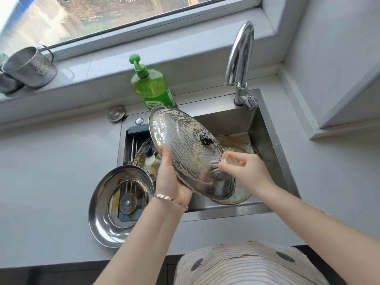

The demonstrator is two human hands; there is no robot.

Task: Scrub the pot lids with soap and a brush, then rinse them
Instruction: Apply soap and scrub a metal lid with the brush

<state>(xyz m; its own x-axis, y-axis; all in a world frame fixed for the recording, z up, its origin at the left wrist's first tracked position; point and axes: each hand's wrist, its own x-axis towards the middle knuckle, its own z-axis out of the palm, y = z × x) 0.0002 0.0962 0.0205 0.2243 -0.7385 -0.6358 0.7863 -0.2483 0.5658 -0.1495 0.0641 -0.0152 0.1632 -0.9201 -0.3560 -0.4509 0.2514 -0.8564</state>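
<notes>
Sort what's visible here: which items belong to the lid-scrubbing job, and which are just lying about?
In the job: soapy lid, brush, left hand, right hand, upturned lid, glass lid, soap bottle, faucet, sink.
Lying about: metal mugs, drain plug.

soap bottle: green | lids: silver, black knobs | shirt: striped, dark dots

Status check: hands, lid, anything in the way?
Left hand grips soapy lid over sink. Right hand presses brush on it. Tap dry, rinse pending. Second lid at sink's left edge.
</notes>
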